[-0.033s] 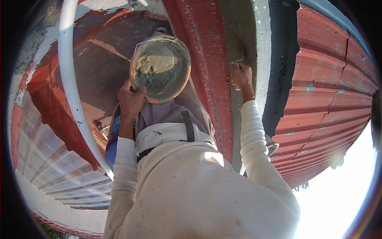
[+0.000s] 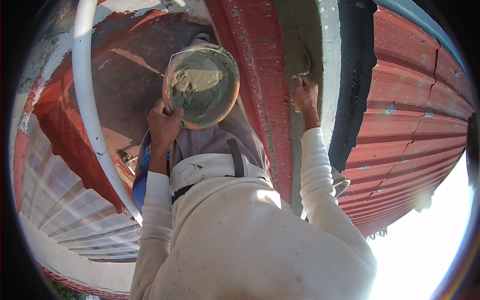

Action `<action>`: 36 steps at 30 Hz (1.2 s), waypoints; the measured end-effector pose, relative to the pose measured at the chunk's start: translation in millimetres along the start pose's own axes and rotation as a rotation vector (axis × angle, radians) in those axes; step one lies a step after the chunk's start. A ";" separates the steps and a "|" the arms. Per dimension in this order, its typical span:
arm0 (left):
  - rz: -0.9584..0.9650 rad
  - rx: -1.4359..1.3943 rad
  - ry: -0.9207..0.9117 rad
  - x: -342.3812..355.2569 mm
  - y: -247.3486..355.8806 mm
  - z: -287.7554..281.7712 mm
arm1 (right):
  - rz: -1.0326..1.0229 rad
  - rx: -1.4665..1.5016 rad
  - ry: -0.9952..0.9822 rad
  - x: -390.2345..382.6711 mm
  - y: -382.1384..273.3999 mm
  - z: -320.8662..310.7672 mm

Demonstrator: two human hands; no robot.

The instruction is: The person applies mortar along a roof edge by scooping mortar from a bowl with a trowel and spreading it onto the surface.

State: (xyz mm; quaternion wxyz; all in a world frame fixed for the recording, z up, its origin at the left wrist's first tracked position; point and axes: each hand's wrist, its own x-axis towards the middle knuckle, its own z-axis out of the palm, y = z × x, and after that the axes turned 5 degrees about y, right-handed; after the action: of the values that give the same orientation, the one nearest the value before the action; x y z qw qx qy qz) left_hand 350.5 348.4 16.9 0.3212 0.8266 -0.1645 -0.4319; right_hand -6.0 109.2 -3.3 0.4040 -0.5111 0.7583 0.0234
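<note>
My left hand [image 2: 165,125] grips the near-left rim of a round orange-edged container [image 2: 205,105] holding wet grey cement paste [image 2: 195,80], lighter where the sun falls on it. My right hand [image 2: 305,100] is closed on the handle of a metal trowel [image 2: 306,62], whose blade lies at a long strip of smooth grey render [image 2: 295,25] between a red painted band [image 2: 255,60] and a pale rough edge [image 2: 330,50]. Part of the handle is hidden by my fingers.
A white pipe [image 2: 90,100] curves down my left beside a dark red-edged surface [image 2: 125,85], with translucent ribbed sheeting [image 2: 65,200] beyond. A dark strip [image 2: 355,75] and red corrugated roofing [image 2: 400,125] lie to my right, with bright sky at lower right.
My right hand and the trowel have shifted very slightly along the grey strip, toward the top of the picture. My left hand and the container look unchanged.
</note>
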 end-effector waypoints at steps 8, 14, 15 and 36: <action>-0.001 0.061 0.012 5.4 23.9 -1.5 | 0.178 -0.148 -0.102 38.2 15.3 24.3; -0.001 -0.002 0.028 5.0 21.2 -6.2 | -0.132 -0.006 0.113 8.8 -42.6 15.5; 0.004 -0.004 0.026 6.5 21.4 -6.3 | -0.104 -0.060 0.063 10.2 -46.5 17.3; -0.029 0.004 0.037 15.1 12.3 -6.5 | -0.118 0.092 0.050 68.3 -34.8 36.9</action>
State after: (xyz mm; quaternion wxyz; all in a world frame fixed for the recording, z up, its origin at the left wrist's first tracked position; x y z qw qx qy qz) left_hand 364.6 333.5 18.8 0.3160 0.8374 -0.1474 -0.4210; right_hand 33.1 57.5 -58.5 0.4089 -0.5360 0.7370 -0.0481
